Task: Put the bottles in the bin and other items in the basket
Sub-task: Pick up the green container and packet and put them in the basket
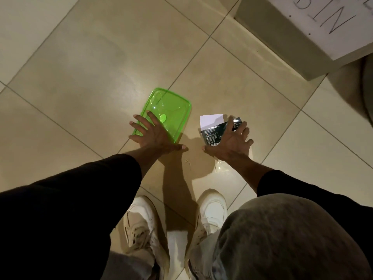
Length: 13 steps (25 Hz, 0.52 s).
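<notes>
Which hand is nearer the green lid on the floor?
Left. The left hand lies spread on the green lid, fingers over its near edge. The right hand is off to the lid's right, on a dark packet, apart from the lid.

You are looking at a dim, warm-toned view. The tiled floor (pixel 84 81) is glowing yellowish, with a soft glare patch sitting just above the green lid (pixel 169 110) at 12 o'clock of centre. Shadows of your arms are falling toward 6 o'clock, between the shoes (pixel 141 225). Your dark sleeves (pixel 60 219) are sinking into near black. Tile lines are bowing toward the edges, and the lettered box (pixel 323 27) at 1 o'clock is looking slightly soft.
</notes>
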Available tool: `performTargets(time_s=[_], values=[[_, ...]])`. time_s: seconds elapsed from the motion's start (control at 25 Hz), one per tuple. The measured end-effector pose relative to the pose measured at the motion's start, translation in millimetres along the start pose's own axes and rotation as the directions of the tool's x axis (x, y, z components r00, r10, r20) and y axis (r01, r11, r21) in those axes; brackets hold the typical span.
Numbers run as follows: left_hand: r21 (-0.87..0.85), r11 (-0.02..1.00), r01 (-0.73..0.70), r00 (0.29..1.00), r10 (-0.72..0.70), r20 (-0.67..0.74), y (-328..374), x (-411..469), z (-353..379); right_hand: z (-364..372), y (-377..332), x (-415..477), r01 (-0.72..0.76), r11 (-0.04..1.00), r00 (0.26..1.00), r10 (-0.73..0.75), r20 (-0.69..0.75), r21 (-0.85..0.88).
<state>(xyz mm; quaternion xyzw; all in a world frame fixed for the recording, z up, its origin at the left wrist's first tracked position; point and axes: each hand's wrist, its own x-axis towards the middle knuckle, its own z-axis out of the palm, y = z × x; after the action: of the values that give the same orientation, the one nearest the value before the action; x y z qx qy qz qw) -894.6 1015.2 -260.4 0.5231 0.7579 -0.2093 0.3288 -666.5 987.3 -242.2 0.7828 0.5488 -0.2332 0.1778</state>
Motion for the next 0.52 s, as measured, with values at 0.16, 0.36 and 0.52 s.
performTargets(time_s=[0.16,0.36,0.52], values=[[0.016,0.999,0.046,0.996,-0.045,-0.077,2.7,-5.9,1.2,0.2,2.5,-2.4,0.041,0.999,0.994,-0.04,-0.097,0.012],[-0.001,0.998,0.061,0.995,-0.061,-0.073,-16.3,-56.3,-43.1,-48.2,9.3,-44.8,0.087,0.996,0.99,-0.083,-0.117,0.029],[0.02,1.0,-0.001,0.993,0.004,-0.122,-28.6,-145.0,-112.2,-136.1,14.3,-114.5,0.092,0.995,0.991,-0.088,-0.096,0.038]])
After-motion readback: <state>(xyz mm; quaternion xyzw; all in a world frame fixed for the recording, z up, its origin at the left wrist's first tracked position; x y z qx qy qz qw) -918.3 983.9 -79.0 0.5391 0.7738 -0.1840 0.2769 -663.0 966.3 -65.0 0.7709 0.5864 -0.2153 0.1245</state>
